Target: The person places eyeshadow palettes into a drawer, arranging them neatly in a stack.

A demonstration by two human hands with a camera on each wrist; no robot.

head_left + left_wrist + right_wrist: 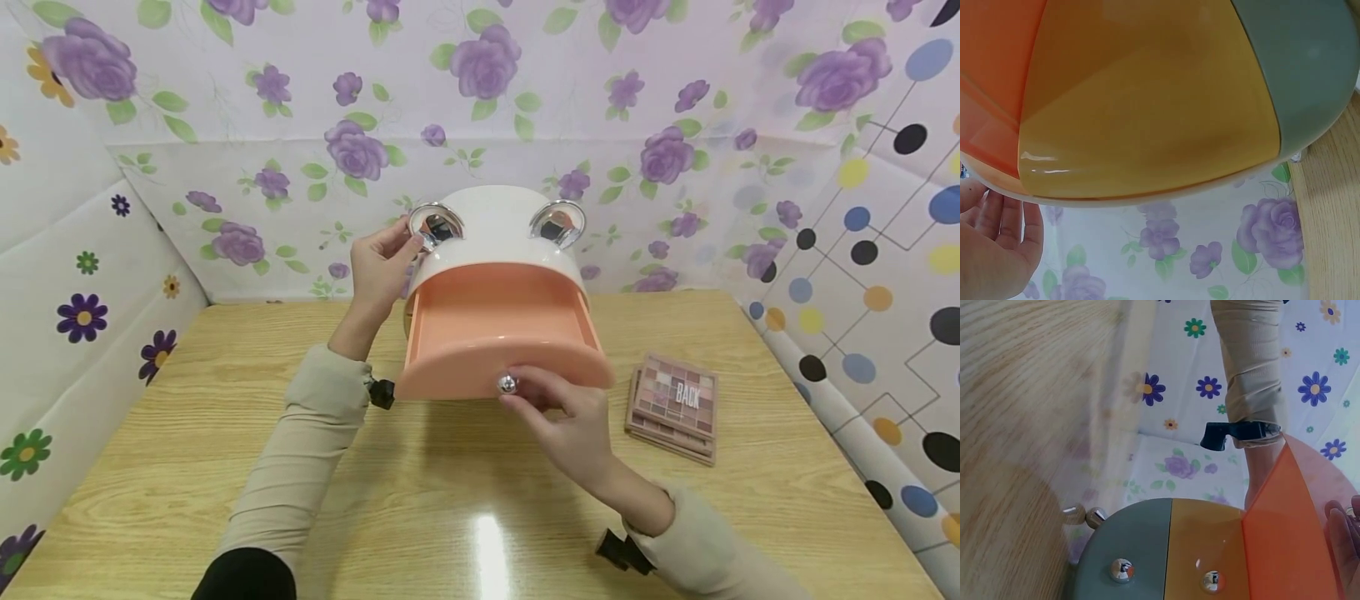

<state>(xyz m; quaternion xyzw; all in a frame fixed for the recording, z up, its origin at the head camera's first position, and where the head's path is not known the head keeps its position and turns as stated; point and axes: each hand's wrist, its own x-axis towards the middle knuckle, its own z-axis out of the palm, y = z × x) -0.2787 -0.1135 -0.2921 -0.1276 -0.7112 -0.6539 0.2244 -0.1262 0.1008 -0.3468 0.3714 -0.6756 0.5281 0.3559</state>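
A white rounded cabinet [495,208] with two silver ring-shaped eyes stands near the back wall, its top peach drawer [501,304] pulled out and showing a bare interior. My left hand [381,271] pinches the silver eye at the cabinet's left; in the left wrist view that hand [997,240] is beside the cabinet's edge. With thumb and fingers my right hand [566,421] pinches the drawer's round silver knob [507,384]. The right wrist view shows a yellow drawer [1207,550] and a green drawer [1125,550], both closed, each with a silver knob.
Stacked pink palettes [675,404] lie on the wooden table [450,500] to the right of the cabinet. A flowered cloth [285,208] hangs close behind the cabinet, with patterned sheets at both sides.
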